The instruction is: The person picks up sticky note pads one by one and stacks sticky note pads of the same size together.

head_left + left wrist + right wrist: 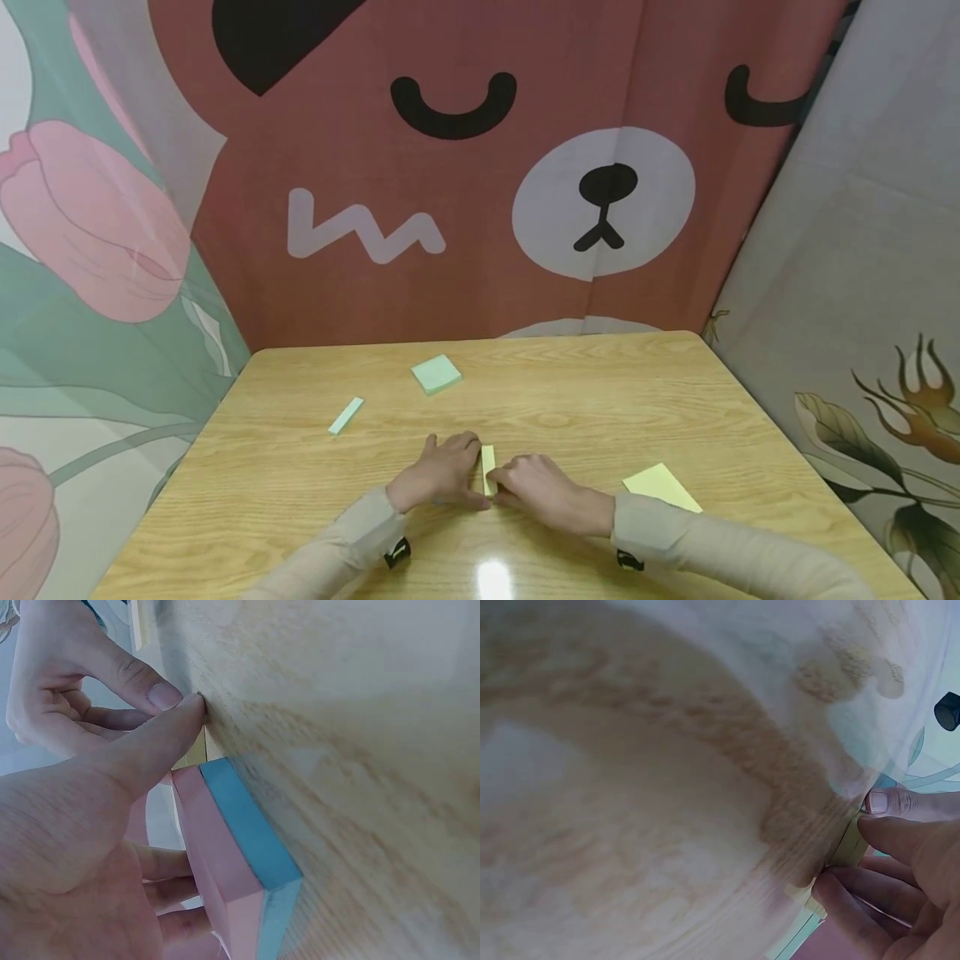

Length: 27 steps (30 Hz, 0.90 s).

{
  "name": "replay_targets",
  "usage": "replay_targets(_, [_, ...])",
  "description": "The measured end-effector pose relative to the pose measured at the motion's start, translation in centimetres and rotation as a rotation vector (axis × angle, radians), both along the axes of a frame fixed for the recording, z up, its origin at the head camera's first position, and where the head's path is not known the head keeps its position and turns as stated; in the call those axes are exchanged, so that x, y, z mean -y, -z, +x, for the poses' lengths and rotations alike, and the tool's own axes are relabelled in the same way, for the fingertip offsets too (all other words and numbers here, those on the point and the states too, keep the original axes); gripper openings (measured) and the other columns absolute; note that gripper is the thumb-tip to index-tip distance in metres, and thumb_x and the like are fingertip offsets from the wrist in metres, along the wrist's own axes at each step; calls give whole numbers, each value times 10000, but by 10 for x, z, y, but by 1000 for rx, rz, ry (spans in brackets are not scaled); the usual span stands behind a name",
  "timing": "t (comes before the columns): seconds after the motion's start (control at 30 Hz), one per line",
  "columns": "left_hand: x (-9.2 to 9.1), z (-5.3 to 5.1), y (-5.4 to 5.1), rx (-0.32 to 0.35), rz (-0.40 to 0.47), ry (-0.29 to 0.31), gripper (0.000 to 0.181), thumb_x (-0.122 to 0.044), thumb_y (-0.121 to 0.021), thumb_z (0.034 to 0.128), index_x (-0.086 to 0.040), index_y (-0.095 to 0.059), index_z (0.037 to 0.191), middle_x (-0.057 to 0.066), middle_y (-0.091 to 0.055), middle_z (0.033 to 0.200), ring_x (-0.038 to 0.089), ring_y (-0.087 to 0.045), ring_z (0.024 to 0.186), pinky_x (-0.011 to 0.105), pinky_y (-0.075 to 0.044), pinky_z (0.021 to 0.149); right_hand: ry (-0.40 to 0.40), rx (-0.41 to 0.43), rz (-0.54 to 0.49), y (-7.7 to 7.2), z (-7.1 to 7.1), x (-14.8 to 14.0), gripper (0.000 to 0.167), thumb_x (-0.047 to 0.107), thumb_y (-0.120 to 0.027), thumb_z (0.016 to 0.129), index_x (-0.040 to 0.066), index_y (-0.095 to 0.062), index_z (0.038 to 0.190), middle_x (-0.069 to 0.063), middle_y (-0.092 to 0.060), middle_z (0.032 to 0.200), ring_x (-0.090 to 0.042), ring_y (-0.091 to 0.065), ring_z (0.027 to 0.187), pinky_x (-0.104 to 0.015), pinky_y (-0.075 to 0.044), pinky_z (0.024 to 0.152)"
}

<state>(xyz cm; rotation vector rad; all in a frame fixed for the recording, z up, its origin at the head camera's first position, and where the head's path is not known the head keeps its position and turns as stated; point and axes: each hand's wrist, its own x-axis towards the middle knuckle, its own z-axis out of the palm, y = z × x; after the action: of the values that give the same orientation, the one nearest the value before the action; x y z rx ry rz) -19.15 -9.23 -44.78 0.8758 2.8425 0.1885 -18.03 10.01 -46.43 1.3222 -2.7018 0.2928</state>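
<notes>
On the surface [570, 392], two hands are meeting at a yellow strip [488, 458]

At 9 o'clock of the strip, the left hand [438, 477] is resting with its fingers extended over a pink pad [214, 836], not clenched; its thumb is lying by the strip's 6 o'clock end. Beneath the pink pad, a blue pad [247, 825] is sitting against the surface; in the head view the left hand is hiding both.

Between 3 and 4 o'clock of the strip, the right hand [543, 492] is grasping it, thumb and bent fingers pinching. The strip is lying nearly along the 12-to-6 line, between the hands.

Farther off, a mint pad [437, 374] is lying at 11 o'clock and a mint strip [346, 416] at 10, well apart from the hands. At 3 o'clock, a yellow pad [662, 486] is lying partly behind the right sleeve [720, 542]. Beyond the surface, a bear curtain [480, 292] is hanging at 12 o'clock.
</notes>
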Motion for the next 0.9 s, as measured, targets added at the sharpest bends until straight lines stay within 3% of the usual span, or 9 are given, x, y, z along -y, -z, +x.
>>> replay_targets(0.5, [0,-2,1,48,14,-11,801,-543,-801,769,-12,-534,1306,72,-477,1354,287,-442,1293,662,-314,1029,-16,42,-34,-2,-1,-5,257,170,-779,853,60,-706,1074,17,-692,775,26,-514,612,-115,-450,574])
replay_targets(0.7, [0,-2,3,60,17,-18,807,-536,-802,769,-15,-526,1318,103,-446,1414,302,-380,1340,659,-314,1031,-6,5,7,-5,0,-9,367,229,-798,828,65,-679,1134,42,-661,769,1,-550,639,-149,-492,610])
replay_targets(0.9, [0,0,1,70,23,-17,893,-539,-809,757,12,-479,1378,123,-427,1434,318,-353,1359,654,-307,1039,2,-3,33,-7,-2,-15,342,255,-786,841,82,-681,1116,-1,-714,877,-55,-637,728,-186,-534,659])
